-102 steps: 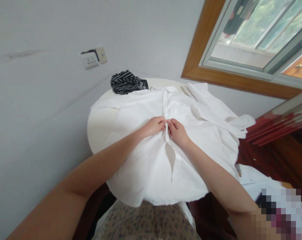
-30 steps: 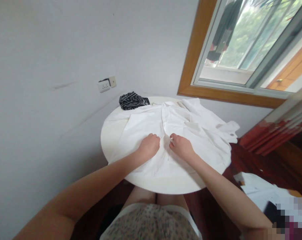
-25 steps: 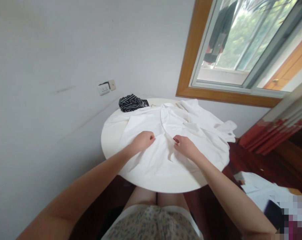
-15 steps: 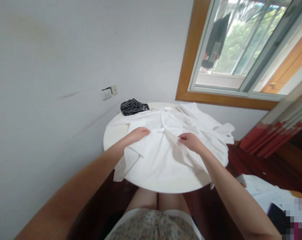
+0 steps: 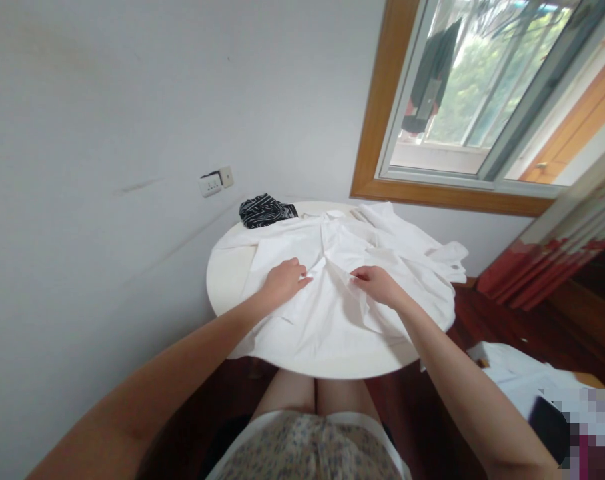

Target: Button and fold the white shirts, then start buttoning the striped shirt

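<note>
A white button shirt lies spread over a round white table, collar at the far side, one sleeve trailing off the right edge. My left hand rests on the shirt's left front, fingers curled and pinching a fold of cloth. My right hand sits on the right front beside the placket, fingers bent and gripping the fabric. The two hands are a short way apart across the shirt's middle.
A crumpled black-and-white striped cloth lies at the table's far edge by the wall. A wall socket is above it. A wood-framed window is at the right, red curtain below it, white papers lower right.
The hands left the placket's buttons and moved apart, lifting and pulling the shirt's fronts outward. The shirt's lower hem, earlier draped over my lap, now lies mostly on the table.
</note>
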Available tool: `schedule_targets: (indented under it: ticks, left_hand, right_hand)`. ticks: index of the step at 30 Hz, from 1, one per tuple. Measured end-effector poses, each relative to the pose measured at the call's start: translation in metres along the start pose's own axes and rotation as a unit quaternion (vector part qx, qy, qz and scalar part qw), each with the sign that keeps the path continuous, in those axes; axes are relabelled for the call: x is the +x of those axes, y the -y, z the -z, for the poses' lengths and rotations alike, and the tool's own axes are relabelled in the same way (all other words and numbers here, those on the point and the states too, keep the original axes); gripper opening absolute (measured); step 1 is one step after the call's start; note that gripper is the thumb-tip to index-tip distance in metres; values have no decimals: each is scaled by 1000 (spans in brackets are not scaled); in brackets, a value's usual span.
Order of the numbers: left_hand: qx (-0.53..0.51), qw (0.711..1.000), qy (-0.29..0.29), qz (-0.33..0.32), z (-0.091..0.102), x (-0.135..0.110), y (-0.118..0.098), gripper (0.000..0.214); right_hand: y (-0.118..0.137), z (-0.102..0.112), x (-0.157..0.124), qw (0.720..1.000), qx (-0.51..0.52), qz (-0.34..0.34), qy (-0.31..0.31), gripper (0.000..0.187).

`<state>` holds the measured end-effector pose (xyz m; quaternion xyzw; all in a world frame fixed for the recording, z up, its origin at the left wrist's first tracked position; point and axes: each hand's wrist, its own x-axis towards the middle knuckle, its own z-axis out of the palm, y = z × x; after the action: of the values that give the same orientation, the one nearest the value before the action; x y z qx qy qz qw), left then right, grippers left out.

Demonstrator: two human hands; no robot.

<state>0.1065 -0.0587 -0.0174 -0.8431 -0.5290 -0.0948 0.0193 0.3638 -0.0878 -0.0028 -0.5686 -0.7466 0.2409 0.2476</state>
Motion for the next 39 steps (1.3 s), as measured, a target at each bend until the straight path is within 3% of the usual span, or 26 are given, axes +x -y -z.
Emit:
schedule_targets:
  ticks: [4,8,13,16,19,22,25,28,33,39]
  left_hand:
    - [78,997,-20,-12,-6,6,-5,24]
    - [111,994,16,-16,-15,8,-7,28]
    - [110,993,35,-38,-26,12,-9,31]
    - [90,994,56,-36,-26,16,-7,32]
    - [34,997,69,-29,-15,19,-7,29]
    - [-120,990,70,-41,0,22,-15,29]
    - [-315,947,56,-36,3,26,-29,31]
    - [-427,904,25,13,-10,27,-43,30]
    - [-484,873,-13,54,-31,18,-55,29]
    - [-433,901,-11,3,-35,10,-55,25]
  right_hand:
    - [5,2,-3,999,-47,12,1,26]
    - [6,3,-6,999,-50,6,1,27]
    - [7,1,-5,999,-15,28,19,29]
    - [6,0,-5,997,61,31,25,31]
    - [6,0,-5,983,182,4,36,30]
    - [6,2,-5,958,282,-35,36,30]
    - [7,0,-4,948,317,-27,31,31]
    - [6,-9,-3,970,242,30,-9,30]
    - [5,-33,-11,983,143,77,-84,29]
    - [9,-35,-22,978,133,85,-137,27]
